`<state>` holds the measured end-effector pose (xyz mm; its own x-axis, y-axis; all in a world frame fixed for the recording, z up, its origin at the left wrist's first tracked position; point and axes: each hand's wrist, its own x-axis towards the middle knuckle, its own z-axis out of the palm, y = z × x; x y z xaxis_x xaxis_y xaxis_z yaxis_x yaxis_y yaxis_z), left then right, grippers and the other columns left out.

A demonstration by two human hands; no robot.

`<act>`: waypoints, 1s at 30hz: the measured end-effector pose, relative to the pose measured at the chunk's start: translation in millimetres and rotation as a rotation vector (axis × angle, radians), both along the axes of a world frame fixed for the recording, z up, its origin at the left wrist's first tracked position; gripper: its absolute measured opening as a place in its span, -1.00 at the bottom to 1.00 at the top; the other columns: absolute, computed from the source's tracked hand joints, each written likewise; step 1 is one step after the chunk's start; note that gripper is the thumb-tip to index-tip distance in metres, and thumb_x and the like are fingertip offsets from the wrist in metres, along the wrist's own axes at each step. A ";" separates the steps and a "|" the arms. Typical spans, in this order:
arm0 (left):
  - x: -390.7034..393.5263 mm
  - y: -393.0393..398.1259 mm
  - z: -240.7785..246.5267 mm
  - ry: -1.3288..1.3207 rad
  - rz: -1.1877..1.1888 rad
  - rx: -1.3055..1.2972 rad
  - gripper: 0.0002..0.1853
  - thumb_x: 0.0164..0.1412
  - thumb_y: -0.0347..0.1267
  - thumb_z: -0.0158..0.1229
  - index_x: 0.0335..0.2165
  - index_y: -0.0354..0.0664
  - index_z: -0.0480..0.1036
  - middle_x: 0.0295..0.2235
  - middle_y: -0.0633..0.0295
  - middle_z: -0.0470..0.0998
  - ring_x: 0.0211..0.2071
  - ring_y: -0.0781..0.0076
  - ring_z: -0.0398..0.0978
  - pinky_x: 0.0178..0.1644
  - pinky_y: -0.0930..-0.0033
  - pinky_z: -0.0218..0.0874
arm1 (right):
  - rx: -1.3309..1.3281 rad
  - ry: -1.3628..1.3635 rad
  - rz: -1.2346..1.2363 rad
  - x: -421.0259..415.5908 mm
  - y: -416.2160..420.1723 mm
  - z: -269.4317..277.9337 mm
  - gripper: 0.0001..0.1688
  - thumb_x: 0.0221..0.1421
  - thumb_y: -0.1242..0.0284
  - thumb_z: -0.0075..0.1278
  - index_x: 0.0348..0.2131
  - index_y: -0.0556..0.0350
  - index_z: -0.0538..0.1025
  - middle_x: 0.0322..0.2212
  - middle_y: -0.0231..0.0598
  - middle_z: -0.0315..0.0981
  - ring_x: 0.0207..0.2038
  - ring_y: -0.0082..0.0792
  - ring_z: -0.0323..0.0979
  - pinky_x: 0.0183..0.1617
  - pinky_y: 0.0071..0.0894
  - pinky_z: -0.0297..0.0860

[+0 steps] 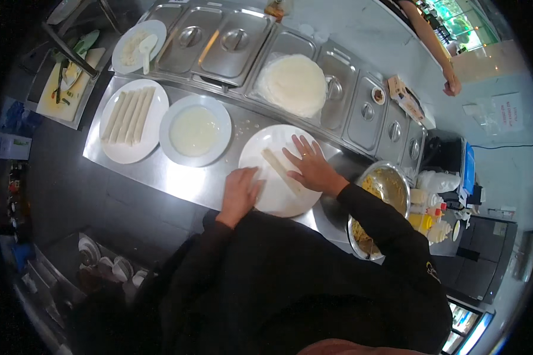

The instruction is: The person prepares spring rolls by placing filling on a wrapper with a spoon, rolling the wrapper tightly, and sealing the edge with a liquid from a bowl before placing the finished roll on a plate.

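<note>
One thin, pale uncooked roll (279, 168) lies slantwise on a round white plate (273, 202) in front of me. My right hand (313, 167) is spread flat over the plate's right side, its thumb by the roll. At the left rim, my left hand (240, 194) is slightly blurred, fingers bent and thumb apart, with nothing seen in it. Left of the plate stands a white bowl (165, 143) of cloudy pale liquid. Several finished rolls (129, 116) lie side by side on a white oval plate (142, 156). A stack of round wrappers (293, 84) rests on plastic over the lidded pans.
A steel bowl of yellowish filling (366, 230) sits under my right forearm. Lidded steel pans (233, 44) line the counter's back. A plate with a white spoon (146, 49) rests at their left end. Squeeze bottles (426, 222) stand right; another person's arm (433, 49) hangs beyond.
</note>
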<state>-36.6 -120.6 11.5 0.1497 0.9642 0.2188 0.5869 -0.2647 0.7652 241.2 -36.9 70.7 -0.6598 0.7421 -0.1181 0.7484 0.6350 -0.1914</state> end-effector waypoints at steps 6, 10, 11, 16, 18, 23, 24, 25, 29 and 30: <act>73.7 26.9 -14.0 0.200 0.100 0.014 -0.45 0.24 -0.26 0.28 0.14 -0.25 0.46 0.12 -0.04 0.46 0.13 -0.11 0.39 0.21 -0.09 0.20 | -0.034 -0.031 0.137 9.8 0.9 -20.9 -0.11 0.30 -0.09 0.01 0.43 -0.09 0.26 0.49 0.15 -0.12 0.53 0.20 -0.15 0.52 0.38 -0.18; 75.1 26.1 -32.0 0.267 0.153 0.060 -0.43 0.20 -0.25 0.29 0.13 -0.26 0.47 0.13 -0.06 0.47 0.12 -0.10 0.40 0.19 -0.09 0.21 | 0.007 -0.018 0.070 10.0 7.7 -31.6 -0.09 0.34 -0.17 -0.08 0.43 -0.06 0.25 0.50 0.13 -0.15 0.53 0.22 -0.17 0.54 0.38 -0.23; 75.7 25.5 -38.2 0.294 0.183 0.093 -0.44 0.19 -0.25 0.29 0.12 -0.26 0.47 0.12 -0.07 0.47 0.12 -0.11 0.41 0.19 -0.09 0.21 | 0.007 0.013 0.088 10.8 8.3 -29.3 -0.06 0.34 -0.19 -0.09 0.43 -0.04 0.25 0.51 0.13 -0.16 0.53 0.22 -0.18 0.54 0.39 -0.23; 99.8 32.3 -73.8 0.010 0.252 0.221 -0.65 0.25 -0.27 0.16 -0.09 -0.30 0.48 -0.14 -0.13 0.52 -0.04 -0.22 0.44 0.17 -0.14 0.19 | -0.082 0.012 0.125 9.7 9.4 -49.2 -0.21 0.41 -0.01 -0.07 0.43 -0.06 0.26 0.48 0.18 -0.09 0.53 0.30 -0.24 0.52 0.46 -0.24; 93.3 35.1 -37.2 0.029 0.110 -0.046 -0.63 0.25 -0.34 0.13 -0.05 -0.38 0.50 0.02 -0.26 0.49 0.08 -0.21 0.42 0.22 -0.21 0.17 | -0.090 -0.114 -0.067 14.1 11.3 -53.3 -0.18 0.44 0.04 -0.11 0.45 0.11 0.20 0.50 0.23 -0.20 0.55 0.28 -0.30 0.51 0.52 -0.30; 94.4 1.8 -36.4 0.195 0.125 0.028 -0.46 0.26 -0.34 0.14 0.15 -0.43 0.43 0.33 -0.36 0.22 0.19 -0.33 0.36 0.32 -0.14 0.18 | -0.118 -0.231 0.057 8.1 -1.2 -31.6 -0.12 0.46 -0.03 -0.18 0.48 0.13 0.12 0.53 0.17 -0.35 0.56 0.24 -0.34 0.52 0.46 -0.24; 90.0 -9.5 -28.5 0.214 0.124 0.027 -0.45 0.26 -0.33 0.16 0.16 -0.42 0.42 0.33 -0.36 0.21 0.19 -0.33 0.36 0.31 -0.14 0.19 | -0.086 -0.206 0.045 14.5 -2.1 -40.6 -0.11 0.46 -0.02 -0.17 0.49 0.12 0.10 0.53 0.16 -0.36 0.56 0.24 -0.34 0.51 0.45 -0.22; 86.7 -16.4 -17.1 0.215 0.125 -0.021 -0.38 0.24 -0.32 0.19 0.21 -0.42 0.37 0.32 -0.34 0.23 0.20 -0.31 0.36 0.32 -0.14 0.18 | -0.050 -0.197 0.024 12.8 -2.9 -44.2 -0.10 0.46 -0.02 -0.18 0.49 0.13 0.08 0.54 0.15 -0.36 0.55 0.23 -0.33 0.51 0.46 -0.19; 80.0 -42.5 -6.9 0.150 0.189 0.010 -0.38 0.27 -0.30 0.17 0.22 -0.41 0.34 0.25 -0.28 0.33 0.19 -0.25 0.38 0.34 -0.10 0.15 | -0.107 -0.204 0.063 6.1 -4.8 -49.5 -0.11 0.46 0.00 -0.17 0.49 0.13 0.07 0.54 0.15 -0.37 0.55 0.23 -0.31 0.52 0.45 -0.23; 80.1 -42.6 -9.0 0.134 0.166 0.013 -0.40 0.28 -0.31 0.16 0.21 -0.41 0.35 0.23 -0.27 0.36 0.19 -0.23 0.38 0.35 -0.10 0.15 | -0.099 -0.209 0.019 10.2 -7.7 -52.4 -0.12 0.46 0.01 -0.17 0.49 0.13 0.07 0.54 0.15 -0.36 0.55 0.23 -0.31 0.52 0.45 -0.24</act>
<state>43.6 -163.2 2.5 0.0176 0.9753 0.2201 0.7197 -0.1652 0.6744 251.4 -44.6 18.2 -0.6272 0.7076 -0.3255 0.7664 0.6353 -0.0957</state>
